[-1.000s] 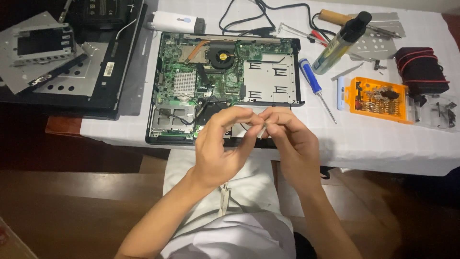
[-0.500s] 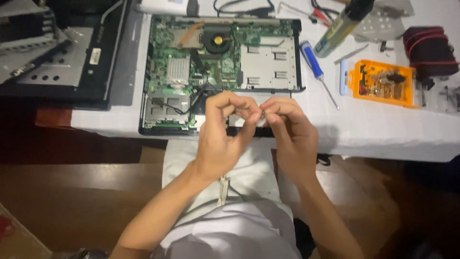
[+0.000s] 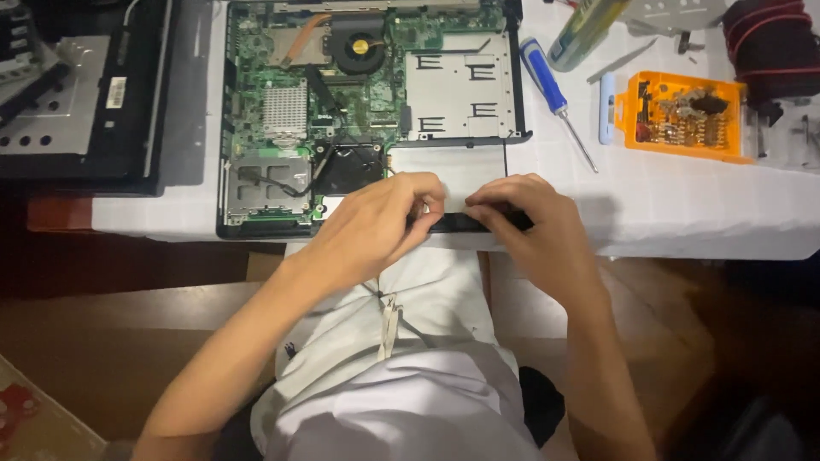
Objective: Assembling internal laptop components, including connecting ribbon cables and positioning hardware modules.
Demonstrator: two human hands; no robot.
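- Orange case (image 3: 683,115) of bits, upper right of the tabletop (image 3: 683,213).
- White label (image 3: 117,92) on black panel (image 3: 94,94), left.
- Left hand (image 3: 376,226) and right hand (image 3: 534,226): fingers pinched on the laptop (image 3: 367,102)'s front edge.

At twelve o'clock from my hands, the green circuit board (image 3: 290,60) sits in its black laptop shell (image 3: 256,229); at two o'clock, a blue-handled screwdriver (image 3: 547,81) and orange plastic bit case (image 3: 683,115) on white tablecloth (image 3: 683,213).
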